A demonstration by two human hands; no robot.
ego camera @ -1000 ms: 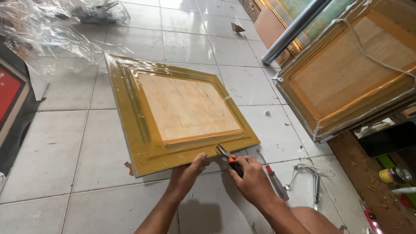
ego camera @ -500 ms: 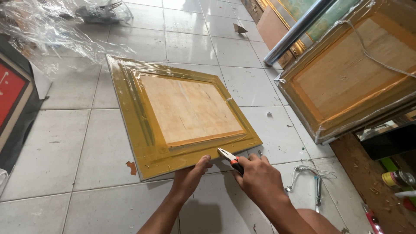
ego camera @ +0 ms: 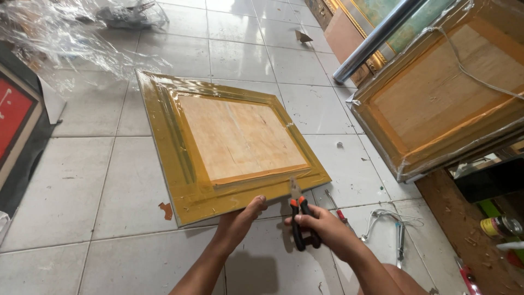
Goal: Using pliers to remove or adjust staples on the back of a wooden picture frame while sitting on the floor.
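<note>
Stiffness and a slippery film skin are judged of the gold picture frame [ego camera: 229, 145] lying back-up on the tiled floor [ego camera: 82, 180], its near edge pressed by the left hand [ego camera: 240, 218] while pliers [ego camera: 299, 216] are clamped in the right hand [ego camera: 327, 232].

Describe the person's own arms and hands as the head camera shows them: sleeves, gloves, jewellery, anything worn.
Both forearms are bare up to the bottom edge of the picture: no sleeve shows on either. The left hand and the right hand wear no gloves. No ring, watch or bracelet shows on the fingers and wrists that are in view. No marks or bandages can be made out.
</note>
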